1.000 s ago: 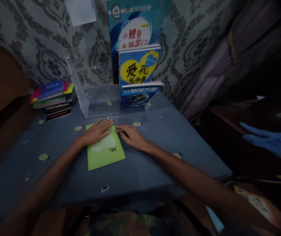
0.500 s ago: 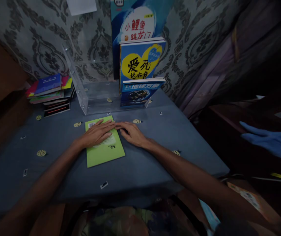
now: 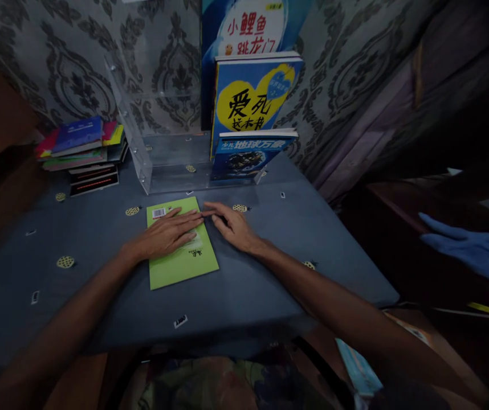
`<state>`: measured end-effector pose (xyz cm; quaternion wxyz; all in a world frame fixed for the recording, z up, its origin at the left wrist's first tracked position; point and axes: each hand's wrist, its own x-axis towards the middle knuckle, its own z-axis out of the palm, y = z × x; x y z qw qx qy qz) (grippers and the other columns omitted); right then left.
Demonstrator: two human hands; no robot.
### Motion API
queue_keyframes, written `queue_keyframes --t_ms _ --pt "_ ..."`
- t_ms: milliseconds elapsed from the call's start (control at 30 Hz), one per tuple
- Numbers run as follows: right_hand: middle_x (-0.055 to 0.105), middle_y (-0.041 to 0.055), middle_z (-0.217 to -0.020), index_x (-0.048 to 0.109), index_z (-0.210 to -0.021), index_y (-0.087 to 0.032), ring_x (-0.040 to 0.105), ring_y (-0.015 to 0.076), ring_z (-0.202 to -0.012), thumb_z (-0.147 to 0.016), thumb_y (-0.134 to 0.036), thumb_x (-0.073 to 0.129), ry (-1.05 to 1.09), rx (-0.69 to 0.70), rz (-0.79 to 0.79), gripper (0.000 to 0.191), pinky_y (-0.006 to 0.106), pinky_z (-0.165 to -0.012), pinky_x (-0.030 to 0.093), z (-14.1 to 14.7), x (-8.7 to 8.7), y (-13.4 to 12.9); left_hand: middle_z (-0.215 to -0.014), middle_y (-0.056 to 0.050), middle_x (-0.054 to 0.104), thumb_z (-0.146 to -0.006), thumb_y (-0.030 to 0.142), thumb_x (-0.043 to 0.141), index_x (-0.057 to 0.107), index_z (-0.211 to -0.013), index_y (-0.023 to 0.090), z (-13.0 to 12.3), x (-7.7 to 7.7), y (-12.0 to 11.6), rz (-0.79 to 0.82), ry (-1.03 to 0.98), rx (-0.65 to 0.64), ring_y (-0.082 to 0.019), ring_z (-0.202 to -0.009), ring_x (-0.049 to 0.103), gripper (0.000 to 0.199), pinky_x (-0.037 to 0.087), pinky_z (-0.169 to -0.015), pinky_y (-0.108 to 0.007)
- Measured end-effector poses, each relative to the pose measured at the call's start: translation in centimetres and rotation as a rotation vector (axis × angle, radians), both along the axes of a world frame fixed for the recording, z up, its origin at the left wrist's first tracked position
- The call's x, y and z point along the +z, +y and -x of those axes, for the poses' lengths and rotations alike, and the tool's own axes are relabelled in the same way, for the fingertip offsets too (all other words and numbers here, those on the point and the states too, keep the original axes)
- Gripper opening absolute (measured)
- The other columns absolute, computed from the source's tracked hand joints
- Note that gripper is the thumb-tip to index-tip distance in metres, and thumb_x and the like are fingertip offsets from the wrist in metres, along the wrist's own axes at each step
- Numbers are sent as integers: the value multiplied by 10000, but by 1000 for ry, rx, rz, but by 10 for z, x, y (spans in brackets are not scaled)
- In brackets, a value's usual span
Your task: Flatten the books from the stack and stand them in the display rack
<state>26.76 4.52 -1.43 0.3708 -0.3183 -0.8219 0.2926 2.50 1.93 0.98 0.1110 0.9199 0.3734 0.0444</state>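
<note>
While the left hand (image 3: 165, 234) lies flat on the light-looking book (image 3: 184, 273), best pinched toward the table (image 3: 261, 293)'s front edge, the right hand (image 3: 233, 229) half-curls, both empty.

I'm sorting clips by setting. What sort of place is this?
Probably a room in a home: patterned wallpaper, a cloth-covered table and a clear rack with books standing in it.

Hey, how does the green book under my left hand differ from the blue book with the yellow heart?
The green book lies flat on the table, while the yellow-heart book stands propped in the clear rack. The left hand rests on the green book; the yellow-heart book is untouched. The green book shows a small barcode, the yellow-heart book large black characters. Both look closed.
</note>
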Motion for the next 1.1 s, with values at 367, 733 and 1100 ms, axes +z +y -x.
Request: queue_keyframes --t_ms 367,733,1100 --pt "664 108 -1345 413 -1507 -250 589 257 -1279 -1070 -446 306 -62 83 29 491 515 -1096 441 -1 -2 2 -1577 -53 445 -1086 491 216 449 -1517 243 -6 10 -6 -20 -25 -46 -198 -1487 377 549 205 -1253 -481" --pt "689 120 -1283 441 -1481 -209 605 269 -1218 -1066 -399 314 -117 76 -49 474 510 -1061 456 0 -7 6 -1554 -53 480 -1082 507 204 494 -1490 248 -10 11 -8 -52 -33 -53 -209 -1454 434 564 273 -1231 -474" --pt "691 100 -1261 501 -1437 -219 607 263 -1155 -1069 -365 314 -145 91 -80 437 483 -1017 474 0 -5 6 -1540 -45 495 -1085 498 226 494 -1489 262 -12 9 -16 -53 -48 -56 -205 -1446 444 539 265 -1239 -482"
